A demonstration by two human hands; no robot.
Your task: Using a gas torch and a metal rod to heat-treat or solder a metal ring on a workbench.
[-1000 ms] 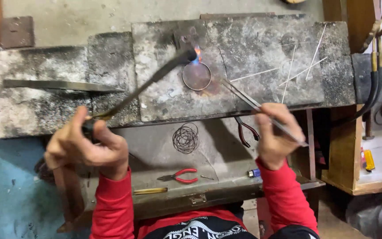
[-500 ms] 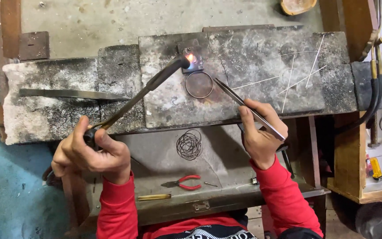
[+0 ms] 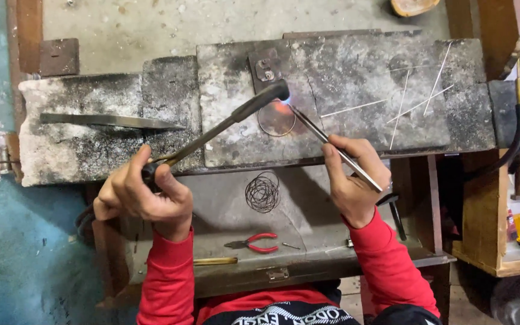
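I see my left hand (image 3: pixel 142 195) gripping the torch (image 3: pixel 224 123) and my right hand (image 3: pixel 356 180) pinching the tweezers (image 3: pixel 332 147), both tips now at the upper edge of the wire ring (image 3: pixel 276 119) between my hands, the flame lower than 0.5 seconds ago.

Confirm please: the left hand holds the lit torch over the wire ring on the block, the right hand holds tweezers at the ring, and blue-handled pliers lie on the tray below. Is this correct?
Not fully. In the head view the pliers on the tray have red handles, not blue. The rest stands: the left hand holds the lit torch over the wire ring on the block, and the right hand holds tweezers at it.
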